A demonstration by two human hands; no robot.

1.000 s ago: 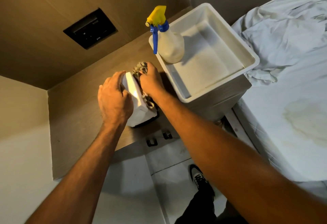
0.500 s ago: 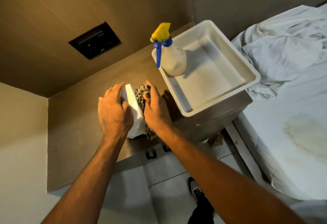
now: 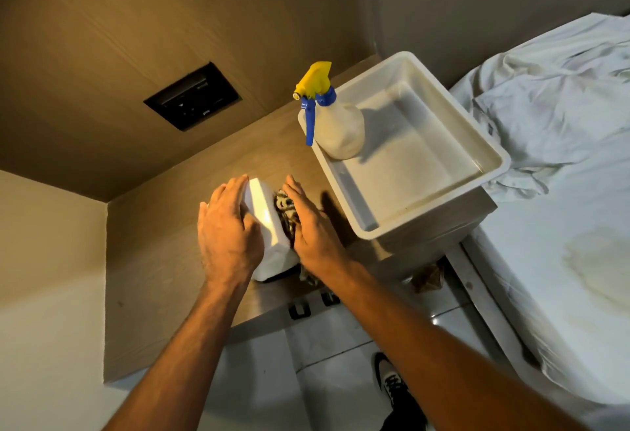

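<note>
White box point(image 3: 264, 221), glossy | fingers flat: L hand point(image 3: 228, 236) on it, R hand point(image 3: 313, 229) on cloth point(image 3: 284, 207)

No legible text anywhere.
</note>
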